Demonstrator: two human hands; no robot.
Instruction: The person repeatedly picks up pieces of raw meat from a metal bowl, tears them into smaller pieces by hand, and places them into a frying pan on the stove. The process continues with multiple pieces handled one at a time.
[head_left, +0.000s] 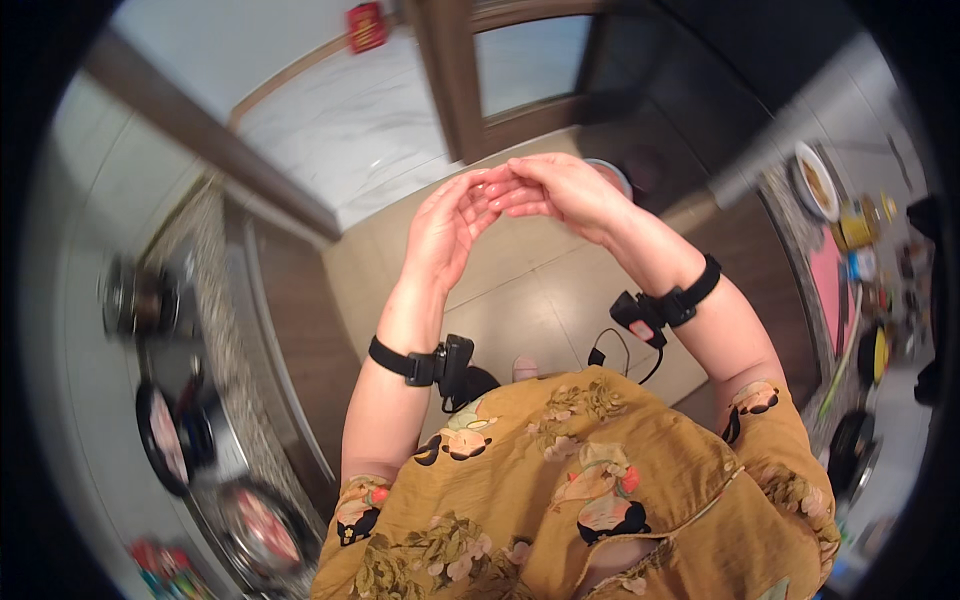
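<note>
My left hand (448, 229) and my right hand (559, 189) are raised in front of me over the tiled floor (517, 300). Both palms are cupped inward, and the fingertips meet or overlap in the middle. Neither hand holds anything. The skin of the fingers looks shiny, perhaps wet. Around my left forearm a black strap (394, 360) carries a small black device (454, 364). A similar strap (701, 285) with a device (637, 315) sits on my right forearm, with a cable hanging from it.
On the left stone counter (251, 375) are a glass-lidded pot (139, 296), a pan (180, 442) and a metal bowl of raw meat (262, 525). The right counter bears a plate of food (816, 180), an oil bottle (855, 223) and a pink cutting board (825, 281). Ahead is a wood-framed door (450, 90).
</note>
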